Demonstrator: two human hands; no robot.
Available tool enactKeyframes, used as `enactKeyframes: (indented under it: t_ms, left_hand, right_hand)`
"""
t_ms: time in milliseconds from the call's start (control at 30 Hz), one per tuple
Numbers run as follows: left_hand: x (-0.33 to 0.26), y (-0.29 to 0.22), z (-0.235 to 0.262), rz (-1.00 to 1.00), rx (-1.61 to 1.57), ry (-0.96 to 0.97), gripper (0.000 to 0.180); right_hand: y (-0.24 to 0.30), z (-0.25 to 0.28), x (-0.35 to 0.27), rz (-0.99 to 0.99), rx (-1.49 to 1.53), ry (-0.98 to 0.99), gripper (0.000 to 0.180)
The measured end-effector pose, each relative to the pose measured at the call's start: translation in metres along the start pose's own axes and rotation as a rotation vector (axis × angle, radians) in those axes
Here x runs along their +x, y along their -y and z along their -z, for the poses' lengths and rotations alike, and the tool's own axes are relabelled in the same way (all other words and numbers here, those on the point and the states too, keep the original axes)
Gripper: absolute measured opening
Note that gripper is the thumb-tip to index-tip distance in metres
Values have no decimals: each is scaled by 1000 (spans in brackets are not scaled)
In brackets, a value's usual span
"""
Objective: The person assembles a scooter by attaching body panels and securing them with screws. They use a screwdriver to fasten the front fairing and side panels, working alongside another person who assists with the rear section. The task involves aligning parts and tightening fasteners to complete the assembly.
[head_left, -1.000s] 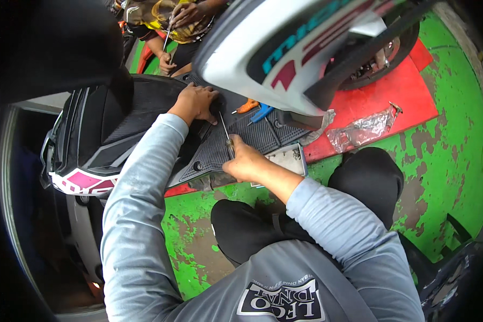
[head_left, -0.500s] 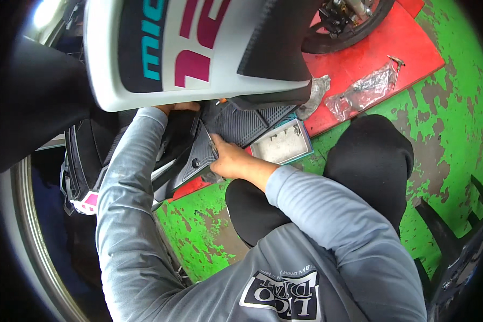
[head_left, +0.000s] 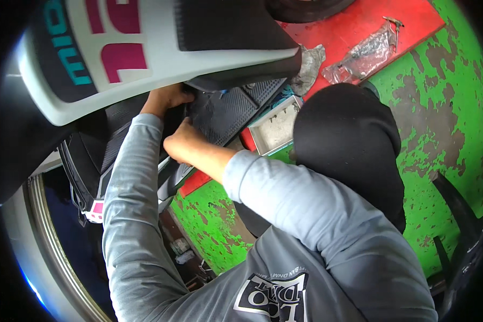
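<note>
The white body panel [head_left: 163, 56] is blocking the far side of the left hand [head_left: 169, 97], the black-clad knee [head_left: 346, 134] is crowding the white tray [head_left: 272, 132], and the ribbed footboard [head_left: 225, 114] is offering an open lane between that tray and the right hand [head_left: 187, 140].

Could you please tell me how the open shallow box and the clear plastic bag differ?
The shallow box has straight, firm sides, while the plastic bag is crumpled and limp. The box is whitish inside with a teal outer edge; the bag is see-through. The box lies nearer the right hand, whereas the bag lies farther off on the red platform. What they share: neither is held by a hand.
</note>
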State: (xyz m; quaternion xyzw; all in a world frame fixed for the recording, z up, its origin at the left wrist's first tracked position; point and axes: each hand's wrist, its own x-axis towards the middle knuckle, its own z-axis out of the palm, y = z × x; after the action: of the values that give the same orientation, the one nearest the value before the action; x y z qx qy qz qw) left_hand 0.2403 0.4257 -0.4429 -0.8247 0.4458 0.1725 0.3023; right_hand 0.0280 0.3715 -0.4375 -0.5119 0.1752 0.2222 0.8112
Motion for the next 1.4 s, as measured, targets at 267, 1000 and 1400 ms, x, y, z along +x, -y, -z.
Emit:
enactKeyframes:
  t_ms: [267,1000,1400]
  left_hand:
    - [-24,-19,23,37,151,43,81]
    - [-37,-41,29,-48,85,-108,56]
    - [-38,-36,20,-75,119,-91,59]
  right_hand:
    - [-5,-3,-9,68,-5,-33,87]
    - [8,-3,-10,50,-12,-7,82]
    - [0,-7,-7,107,-10,-9,86]
